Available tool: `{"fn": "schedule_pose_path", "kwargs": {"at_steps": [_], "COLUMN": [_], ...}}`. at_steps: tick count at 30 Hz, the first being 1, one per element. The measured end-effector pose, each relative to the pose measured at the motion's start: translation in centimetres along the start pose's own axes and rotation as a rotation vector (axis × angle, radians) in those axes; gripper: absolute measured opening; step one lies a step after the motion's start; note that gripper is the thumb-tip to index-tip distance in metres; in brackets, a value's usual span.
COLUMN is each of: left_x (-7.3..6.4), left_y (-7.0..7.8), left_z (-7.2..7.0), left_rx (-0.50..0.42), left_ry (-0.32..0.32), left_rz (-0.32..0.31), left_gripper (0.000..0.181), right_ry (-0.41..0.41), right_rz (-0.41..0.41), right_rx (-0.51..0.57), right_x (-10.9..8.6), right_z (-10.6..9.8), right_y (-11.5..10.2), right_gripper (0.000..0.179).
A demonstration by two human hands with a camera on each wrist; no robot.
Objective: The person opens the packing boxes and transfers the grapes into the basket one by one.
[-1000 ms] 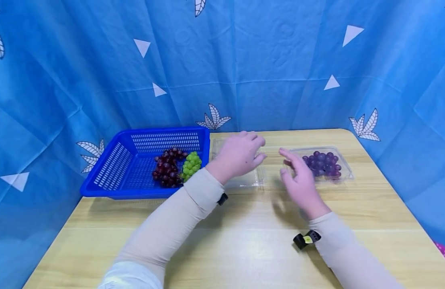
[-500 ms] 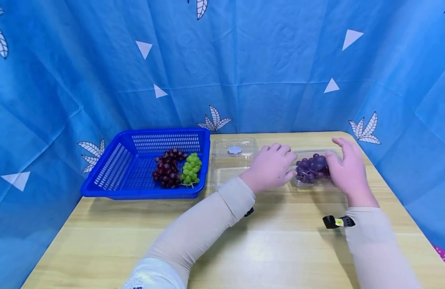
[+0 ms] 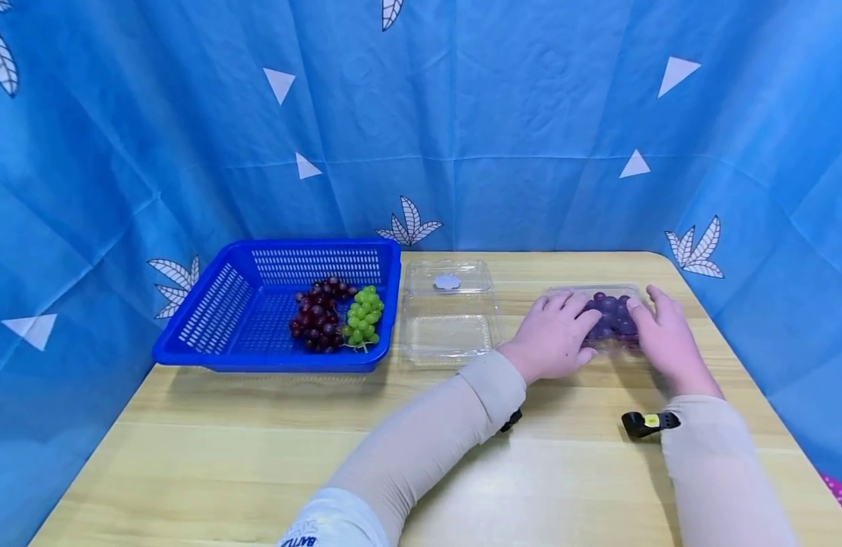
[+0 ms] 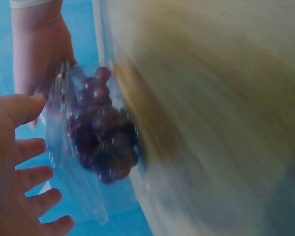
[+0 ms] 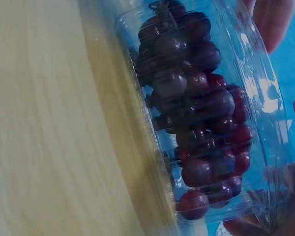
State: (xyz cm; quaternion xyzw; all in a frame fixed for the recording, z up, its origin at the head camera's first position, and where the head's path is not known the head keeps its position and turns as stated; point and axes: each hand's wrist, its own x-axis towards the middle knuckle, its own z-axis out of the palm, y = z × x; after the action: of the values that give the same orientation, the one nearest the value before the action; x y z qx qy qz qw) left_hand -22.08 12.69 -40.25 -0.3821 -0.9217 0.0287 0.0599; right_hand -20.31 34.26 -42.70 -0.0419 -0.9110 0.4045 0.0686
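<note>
A clear plastic box (image 5: 265,93) with its lid down holds a bunch of dark purple grapes (image 3: 611,313). It lies on the right part of the wooden table (image 3: 503,486). At its left side is my left hand (image 3: 547,334), fingers spread and fairly straight over the near left edge; the left wrist view shows these fingers (image 4: 37,177) beside the lid, not curled round it. My right hand (image 3: 672,346) is at the box's right end, with thumb and index finger apart at the lid edge. Its other fingers are partly hidden.
A second clear box (image 3: 448,338) stands open with nothing in it, a pale sticker (image 3: 447,282) on its lid. Left of it, a blue basket (image 3: 270,363) holds red grapes (image 3: 317,319) and green grapes (image 3: 363,315). A blue curtain (image 3: 530,114) hangs behind the table.
Both hands have moved right, from around the middle of the table to either side of the grape box. The second box, earlier partly hidden by my left arm, now shows fully.
</note>
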Motion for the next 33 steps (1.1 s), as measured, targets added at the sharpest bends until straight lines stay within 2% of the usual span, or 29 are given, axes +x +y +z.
{"fn": "schedule_pose_path", "kwargs": {"at_steps": [3,6,13,15,19,21,24,33], "left_x": [0.2,0.2,0.5,0.6,0.7,0.7,0.7,0.8], "left_y": [0.3,0.1,-0.7,-0.9,-1.3,-1.3,-1.2,-1.2], "left_z": [0.4,0.7,1.8,2.0,2.2,2.3,2.3,2.3], "left_rx": [-0.008,-0.002,0.002,0.024,0.049,0.054,0.065,0.061], "left_ry": [-0.034,-0.067,-0.073,-0.077,-0.091,-0.092,-0.087,-0.108], "left_rz": [-0.020,-0.047,-0.133,-0.151,-0.157,-0.155,-0.159,-0.167], "left_gripper": [0.068,0.075,0.088,0.091,0.091,0.089,0.087,0.082], "right_ry": [-0.039,-0.072,-0.125,-0.153,-0.233,-0.272,-0.311,-0.335], "right_rz": [-0.013,-0.059,-0.157,-0.157,-0.100,-0.070,-0.068,-0.108], "right_rx": [-0.013,-0.044,-0.029,0.004,0.150,0.233,0.315,0.374], "right_x": [0.1,0.2,0.2,0.2,0.0,-0.1,-0.1,0.1], "right_z": [0.7,1.8,3.6,3.7,3.4,3.3,3.4,3.6], "right_y": [-0.2,-0.7,-1.4,-1.3,-0.7,-0.2,0.5,1.6], "right_gripper": [0.078,0.079,0.078,0.077,0.079,0.083,0.092,0.108]}}
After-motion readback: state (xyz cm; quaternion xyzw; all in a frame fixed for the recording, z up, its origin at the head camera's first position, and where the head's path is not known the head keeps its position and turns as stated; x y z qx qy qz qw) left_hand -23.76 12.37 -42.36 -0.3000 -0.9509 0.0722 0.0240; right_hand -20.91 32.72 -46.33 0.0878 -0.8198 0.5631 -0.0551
